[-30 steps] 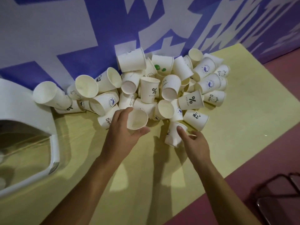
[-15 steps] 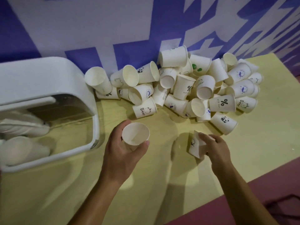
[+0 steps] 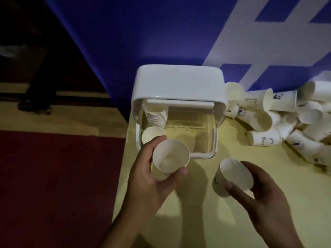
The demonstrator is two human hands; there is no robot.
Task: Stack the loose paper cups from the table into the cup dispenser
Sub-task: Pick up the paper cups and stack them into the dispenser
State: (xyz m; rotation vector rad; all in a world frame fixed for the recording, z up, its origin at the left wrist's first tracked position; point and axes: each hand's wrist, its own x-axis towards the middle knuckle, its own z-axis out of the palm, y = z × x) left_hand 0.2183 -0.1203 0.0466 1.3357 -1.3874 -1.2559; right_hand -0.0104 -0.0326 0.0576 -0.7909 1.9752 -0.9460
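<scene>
My left hand (image 3: 148,178) grips a white paper cup (image 3: 171,156), mouth up, just in front of the cup dispenser (image 3: 179,83). The dispenser is a white box with a clear lower front; a stack of cups (image 3: 156,115) lies inside at its left, and one more cup mouth (image 3: 152,134) shows at the stack's near end. My right hand (image 3: 261,192) holds a second paper cup (image 3: 232,175), tilted, to the right of the dispenser's front. A heap of loose printed paper cups (image 3: 279,120) lies on the yellow table (image 3: 197,221) at the right.
A blue and white wall (image 3: 161,33) stands right behind the dispenser and the heap. The table's left edge runs just left of the dispenser; beyond it are a red carpet (image 3: 53,176) and a strip of wooden floor. The scene is dim.
The view has swung left and the light has dropped. Both hands, each with its cup, have moved from beside the heap to the front of the dispenser.
</scene>
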